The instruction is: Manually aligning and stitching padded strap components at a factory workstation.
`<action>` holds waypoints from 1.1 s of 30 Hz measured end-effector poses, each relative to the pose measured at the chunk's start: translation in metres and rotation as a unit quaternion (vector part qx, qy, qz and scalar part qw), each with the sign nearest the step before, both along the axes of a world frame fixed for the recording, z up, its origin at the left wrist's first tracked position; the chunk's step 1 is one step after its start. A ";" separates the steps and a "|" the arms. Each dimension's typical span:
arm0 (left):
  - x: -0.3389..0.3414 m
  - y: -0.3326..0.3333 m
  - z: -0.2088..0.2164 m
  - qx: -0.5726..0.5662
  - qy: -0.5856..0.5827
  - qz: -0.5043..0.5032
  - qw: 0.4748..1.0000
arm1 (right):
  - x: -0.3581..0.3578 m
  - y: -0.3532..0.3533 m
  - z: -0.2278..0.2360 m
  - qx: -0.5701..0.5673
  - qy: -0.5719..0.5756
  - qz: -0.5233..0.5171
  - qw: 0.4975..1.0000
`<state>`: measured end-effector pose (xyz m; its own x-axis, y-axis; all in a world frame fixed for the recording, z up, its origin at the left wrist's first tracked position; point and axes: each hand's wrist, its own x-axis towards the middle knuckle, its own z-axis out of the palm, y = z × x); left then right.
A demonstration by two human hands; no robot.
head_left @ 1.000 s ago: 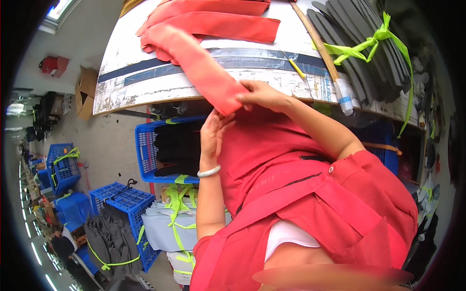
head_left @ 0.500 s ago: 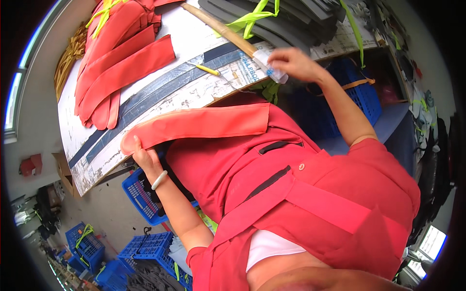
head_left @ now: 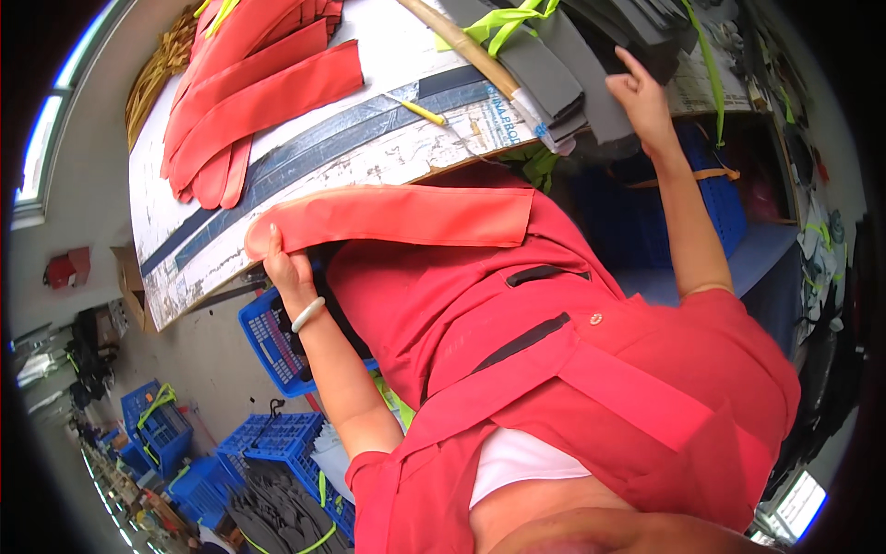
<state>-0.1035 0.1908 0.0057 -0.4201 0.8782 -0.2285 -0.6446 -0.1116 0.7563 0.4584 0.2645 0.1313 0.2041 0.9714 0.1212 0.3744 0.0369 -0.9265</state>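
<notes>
My left hand [head_left: 290,270] is closed on the rounded end of a coral-red fabric strip [head_left: 397,216], thumb on top. The strip stretches rightward along the table edge, across my red clothing, to a square-cut end. Over at the upper right, my right hand [head_left: 643,103] is raised beside a stack of dark grey strips [head_left: 591,78]. Its index finger points out and the other fingers are partly bent; I see nothing held. A wooden stick [head_left: 471,51] with a plastic-wrapped end lies left of the grey strips, its wrapped end at the table edge.
Red strips [head_left: 277,102] are piled on the white table [head_left: 208,268] at the left. A yellow pen-like tool [head_left: 423,112] lies mid-table. Neon yellow ties [head_left: 503,26] cross the grey strips. Blue crates [head_left: 277,346] stand below, and a blue basket [head_left: 715,198] sits under the table at right.
My right hand has left the stick's wrapped end and moved up and right to the grey strips. The left hand keeps its hold on the red strip. The whole view has shifted slightly.
</notes>
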 end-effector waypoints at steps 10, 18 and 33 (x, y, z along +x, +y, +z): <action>-0.004 -0.003 0.001 0.010 0.023 0.023 0.999 | -0.044 -0.099 0.186 -0.037 -0.332 0.363 0.870; -0.005 -0.002 -0.001 -0.095 -0.015 0.019 0.995 | -0.091 -0.073 0.137 -0.033 0.005 0.647 0.761; 0.016 -0.041 0.027 0.082 -0.009 0.123 0.989 | -0.163 -0.046 0.000 -0.250 -0.124 0.552 0.786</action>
<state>-0.0871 0.1500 0.0324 -0.6235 0.7753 -0.1009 -0.5956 -0.3874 0.7037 0.2954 0.2188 0.1309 -0.7654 0.4795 -0.4292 0.5418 0.1202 -0.8319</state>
